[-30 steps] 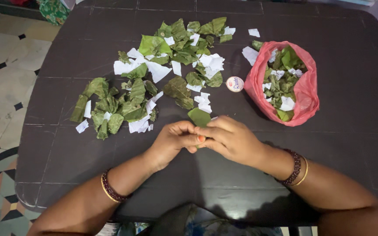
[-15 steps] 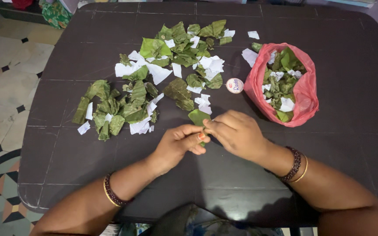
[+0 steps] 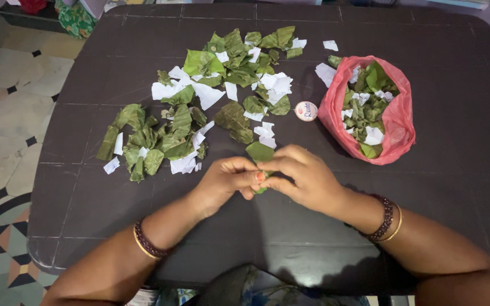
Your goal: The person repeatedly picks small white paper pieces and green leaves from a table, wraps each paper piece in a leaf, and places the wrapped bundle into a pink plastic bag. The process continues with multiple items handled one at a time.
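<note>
Both hands met near the middle of the dark table (image 3: 449, 187), close to the person's edge, with a single green leaf (image 3: 260, 152) pinched between them. The left hand (image 3: 225, 182) was curled, its fingers narrow and closed on the lower part of the leaf, the thumb tip with its orange nail pressed against the fingertips of the other hand. The right hand (image 3: 304, 177) lay just beside it, fingers bent inward and closed on the same leaf, so that only the upper end of the leaf stood out above the knuckles and a small green bit showed below them. Each wrist wore dark beaded and gold bangles. Beyond the hands, a heap of green leaf pieces mixed with torn white paper scraps (image 3: 151, 141) lay to the left, and a larger scatter of leaves and paper (image 3: 233, 62) spread toward the far side of the table. A small round white cap (image 3: 305, 111) lay between that scatter and a pink plastic bag (image 3: 395, 122), which sat open well to the right of the hands, filled with more leaf and paper pieces. Patterned floor tiles (image 3: 1, 141) showed past the left edge of the table
</note>
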